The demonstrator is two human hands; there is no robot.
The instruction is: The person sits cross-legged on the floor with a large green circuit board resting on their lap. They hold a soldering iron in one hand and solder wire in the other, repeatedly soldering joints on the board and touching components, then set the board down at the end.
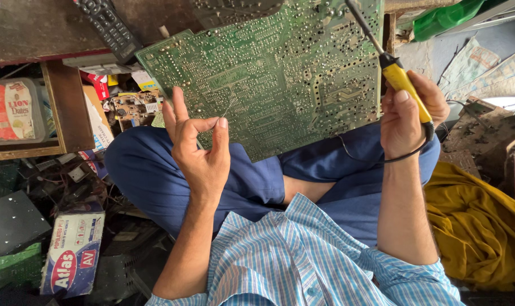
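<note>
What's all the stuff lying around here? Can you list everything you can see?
large green circuit board: one, green, propped on the lap
yellow-handled soldering iron: one, yellow and black, in the right hand
thin solder wire: one, silvery, pinched in the left fingers
black remote control: one, black, top left on the wooden table
clear plastic tub: one, red label, left shelf
small cardboard box: one, white and red, lower left
mustard cloth: one, right
left hand: raised
right hand: gripping

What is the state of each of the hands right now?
Left hand: thumb and forefinger pinch a thin solder wire.
Right hand: closed on the yellow soldering iron, over the green circuit board.
</note>
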